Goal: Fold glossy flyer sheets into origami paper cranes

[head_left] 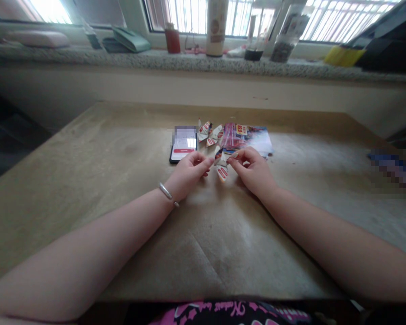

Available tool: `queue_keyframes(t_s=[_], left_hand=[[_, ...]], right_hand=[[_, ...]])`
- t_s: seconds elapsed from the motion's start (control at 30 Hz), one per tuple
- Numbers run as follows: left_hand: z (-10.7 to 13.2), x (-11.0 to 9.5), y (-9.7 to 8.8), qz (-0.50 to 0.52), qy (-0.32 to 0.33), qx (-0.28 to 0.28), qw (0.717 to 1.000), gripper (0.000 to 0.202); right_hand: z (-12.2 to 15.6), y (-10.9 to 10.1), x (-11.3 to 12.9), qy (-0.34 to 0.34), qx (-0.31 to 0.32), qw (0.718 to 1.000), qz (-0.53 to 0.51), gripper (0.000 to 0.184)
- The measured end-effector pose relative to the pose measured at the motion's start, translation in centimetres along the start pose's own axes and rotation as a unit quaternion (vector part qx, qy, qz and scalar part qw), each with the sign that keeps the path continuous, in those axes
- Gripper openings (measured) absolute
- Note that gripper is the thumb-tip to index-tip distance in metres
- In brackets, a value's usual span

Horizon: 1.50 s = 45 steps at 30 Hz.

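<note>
A folded piece of printed paper (222, 171), white with red figures and pointed flaps, is between my hands just above the table. My left hand (190, 170), a silver bangle at its wrist, is closed in a pinch at the paper's left point. From the other side my right hand (253, 170) pinches its right point between thumb and finger. A similar folded paper piece (210, 134) with spread points lies just beyond. Beside my left hand rests a phone (184, 151) with a lit, partly blurred screen.
Colourful printed leaflets (257, 137) lie behind my right hand. The brown table (138, 253) reaches to the wall. At its right side is a blurred blue item (395, 169). Bottles, a red container (172, 39) and a green pouch (131, 39) stand along the stone windowsill (196, 61).
</note>
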<state>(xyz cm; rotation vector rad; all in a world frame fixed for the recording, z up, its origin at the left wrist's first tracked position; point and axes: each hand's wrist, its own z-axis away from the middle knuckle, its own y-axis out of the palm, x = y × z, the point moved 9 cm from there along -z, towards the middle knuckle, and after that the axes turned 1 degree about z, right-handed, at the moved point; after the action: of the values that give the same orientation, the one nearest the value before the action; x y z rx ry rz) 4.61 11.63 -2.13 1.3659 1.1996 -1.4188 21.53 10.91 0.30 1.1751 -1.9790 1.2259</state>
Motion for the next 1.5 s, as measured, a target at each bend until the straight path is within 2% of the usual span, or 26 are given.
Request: queue_keyframes(t_s=[0.07,0.13,0.3,0.57,0.67,0.83,1.1,1.23,1.33,1.4,1.5], left_hand=[[-0.1,-0.1,-0.4,0.013,0.022,-0.024,0.999,0.032],[-0.1,-0.6,-0.2,-0.005,0.060,-0.021,0.998,0.033],[0.1,-1.8,-0.1,-0.118,0.144,-0.021,0.982,0.017],[0.9,-3.9,0.1,-0.249,0.210,-0.037,0.945,0.009],[1.2,-4.2,0.2,-0.266,0.209,-0.036,0.940,0.010],[1.0,-3.6,0.0,-0.254,0.175,-0.029,0.951,0.017],[1.1,-4.2,0.2,-0.264,0.188,-0.022,0.946,0.020],[0.9,-3.3,0.2,-0.207,0.148,-0.013,0.967,0.015],[0.8,-2.6,0.5,-0.152,0.127,0.004,0.980,0.025],[0.9,-2.4,0.7,-0.139,0.128,0.011,0.982,0.033],[1.2,-2.9,0.3,-0.148,0.150,-0.022,0.977,0.033]], right_hand=[[0.0,0.1,0.3,-0.012,0.007,1.000,0.006,0.012],[0.2,0.4,0.5,-0.021,0.024,0.999,0.000,0.011],[0.4,1.1,0.8,-0.027,0.060,0.998,-0.025,0.010],[0.5,1.3,0.0,0.019,0.067,0.997,-0.016,0.014],[0.6,1.3,-0.1,0.026,0.067,0.997,-0.013,0.016],[0.6,1.2,0.2,0.014,0.065,0.998,-0.017,0.013],[0.7,1.7,0.1,0.014,0.089,0.996,-0.026,0.013],[0.6,1.7,0.2,0.014,0.086,0.996,-0.030,0.011],[0.6,1.5,0.1,0.012,0.078,0.996,-0.028,0.012],[0.5,1.4,0.0,0.012,0.072,0.997,-0.021,0.012],[0.4,1.0,-0.1,0.008,0.054,0.999,0.000,0.012]])
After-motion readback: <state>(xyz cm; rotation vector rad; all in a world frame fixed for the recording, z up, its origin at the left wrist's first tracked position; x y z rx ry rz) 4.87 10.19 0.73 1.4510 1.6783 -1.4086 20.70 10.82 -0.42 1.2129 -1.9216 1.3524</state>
